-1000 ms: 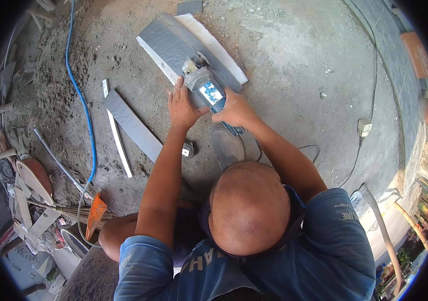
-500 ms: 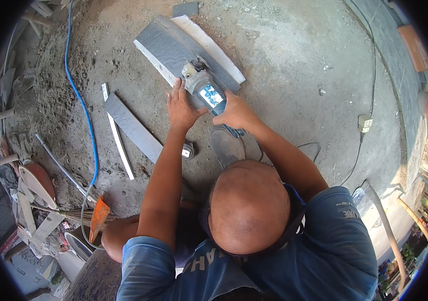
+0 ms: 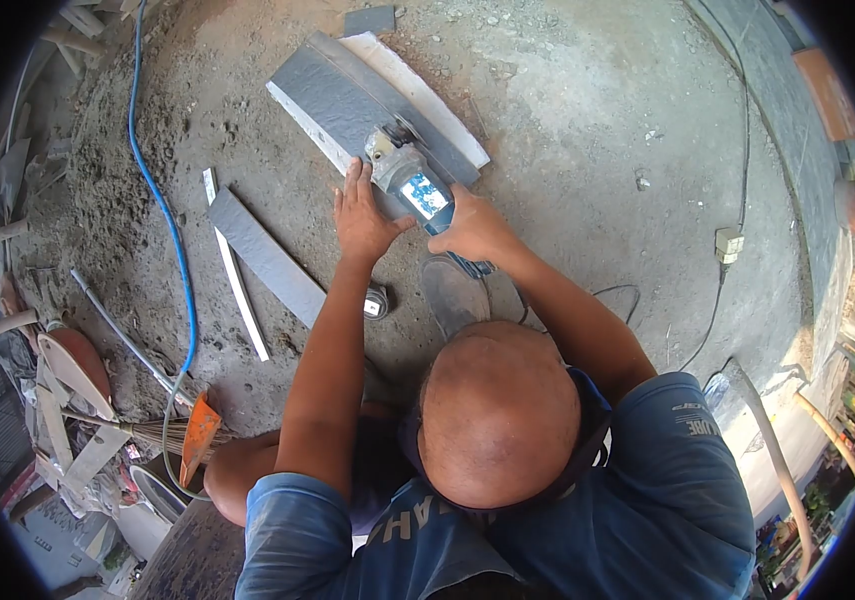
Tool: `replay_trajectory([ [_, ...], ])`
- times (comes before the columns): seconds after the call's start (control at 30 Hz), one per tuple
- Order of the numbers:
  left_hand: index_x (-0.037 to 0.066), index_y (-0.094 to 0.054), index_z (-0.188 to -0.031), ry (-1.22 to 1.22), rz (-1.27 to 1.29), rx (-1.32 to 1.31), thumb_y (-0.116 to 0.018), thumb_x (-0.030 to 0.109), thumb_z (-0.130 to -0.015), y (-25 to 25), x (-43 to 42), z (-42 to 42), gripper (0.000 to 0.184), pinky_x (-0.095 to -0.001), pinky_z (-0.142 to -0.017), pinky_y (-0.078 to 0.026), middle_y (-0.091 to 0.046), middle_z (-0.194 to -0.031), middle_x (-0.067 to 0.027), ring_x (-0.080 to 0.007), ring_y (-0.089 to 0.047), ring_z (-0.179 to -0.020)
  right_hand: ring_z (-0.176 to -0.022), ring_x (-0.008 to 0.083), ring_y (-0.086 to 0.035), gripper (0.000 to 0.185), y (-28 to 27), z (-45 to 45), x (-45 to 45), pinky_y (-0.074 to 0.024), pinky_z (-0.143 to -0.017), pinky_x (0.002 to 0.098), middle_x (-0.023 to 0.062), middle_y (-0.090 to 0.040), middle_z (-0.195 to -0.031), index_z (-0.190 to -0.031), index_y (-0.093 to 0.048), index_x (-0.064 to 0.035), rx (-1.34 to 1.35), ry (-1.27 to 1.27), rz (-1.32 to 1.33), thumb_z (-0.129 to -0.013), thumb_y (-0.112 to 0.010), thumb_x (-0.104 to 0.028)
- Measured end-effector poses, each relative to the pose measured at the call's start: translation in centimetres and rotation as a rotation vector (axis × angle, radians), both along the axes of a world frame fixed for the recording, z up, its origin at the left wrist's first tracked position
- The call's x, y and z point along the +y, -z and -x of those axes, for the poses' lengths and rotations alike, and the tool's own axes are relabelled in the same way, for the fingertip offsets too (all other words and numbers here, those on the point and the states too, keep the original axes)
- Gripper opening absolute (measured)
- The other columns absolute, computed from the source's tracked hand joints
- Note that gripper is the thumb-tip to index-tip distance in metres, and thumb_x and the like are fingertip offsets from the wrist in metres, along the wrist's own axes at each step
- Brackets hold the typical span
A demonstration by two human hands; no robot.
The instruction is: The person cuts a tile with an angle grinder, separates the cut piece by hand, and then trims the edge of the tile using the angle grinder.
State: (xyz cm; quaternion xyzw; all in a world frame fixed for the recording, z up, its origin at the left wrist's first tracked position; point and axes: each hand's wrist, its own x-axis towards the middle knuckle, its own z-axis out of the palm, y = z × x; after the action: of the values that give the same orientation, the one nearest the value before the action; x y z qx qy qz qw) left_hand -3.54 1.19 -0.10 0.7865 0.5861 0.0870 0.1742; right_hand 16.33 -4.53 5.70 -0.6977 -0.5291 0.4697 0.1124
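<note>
An angle grinder point(image 3: 406, 170) with a worn blue-and-white label lies over a dark grey tile point(image 3: 327, 90), its head pointing up and to the left. My right hand point(image 3: 477, 228) is wrapped round the grinder's blue body. Fingers stretched and thumb apart, my left hand point(image 3: 359, 215) rests at the tile's lower left edge, close beside the grinder. The tile sits on a pale slab point(image 3: 437, 95) that shows along its right side. Most of the grinder's disc is hidden under its head.
A long grey tile strip point(image 3: 272, 255) and a thin white strip point(image 3: 237, 295) lie on the left. Beyond them runs a blue hose point(image 3: 160, 190). A cable with a pale box point(image 3: 728, 245) is on the right. Scrap and an orange dustpan-like piece point(image 3: 200, 437) crowd the lower left.
The grinder and my right hand have shifted very slightly down and to the right, back along the tile. My left hand stays in place.
</note>
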Motion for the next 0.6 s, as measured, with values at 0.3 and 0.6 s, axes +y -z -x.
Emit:
replay_trajectory([
  [0.3,0.007,-0.032,-0.15,0.006,-0.035,-0.015,-0.092,0.046,-0.052,0.14,-0.02,0.01,0.122,-0.0496,-0.12,-0.024,-0.028,-0.16,-0.0124,-0.0272,-0.028,-0.148,-0.104,0.0432,-0.065,0.075,0.55,-0.1,-0.3,-0.0528,-0.089,0.0454,0.0302,-0.066,-0.107,-0.121,-0.05,0.0073,0.017,0.015,-0.038,-0.062,-0.08,-0.028],
  [0.6,0.001,-0.032,-0.148,0.015,-0.024,0.031,-0.092,0.044,-0.051,-0.46,-0.13,-0.33,0.122,-0.0492,-0.118,-0.028,-0.028,-0.16,-0.0148,-0.0304,-0.029,-0.147,-0.104,0.0432,-0.065,0.075,0.57,-0.38,-0.82,-0.0531,-0.088,0.0454,0.0301,-0.066,-0.107,-0.12,-0.05,0.007,0.025,0.015,-0.034,-0.061,-0.08,-0.028],
])
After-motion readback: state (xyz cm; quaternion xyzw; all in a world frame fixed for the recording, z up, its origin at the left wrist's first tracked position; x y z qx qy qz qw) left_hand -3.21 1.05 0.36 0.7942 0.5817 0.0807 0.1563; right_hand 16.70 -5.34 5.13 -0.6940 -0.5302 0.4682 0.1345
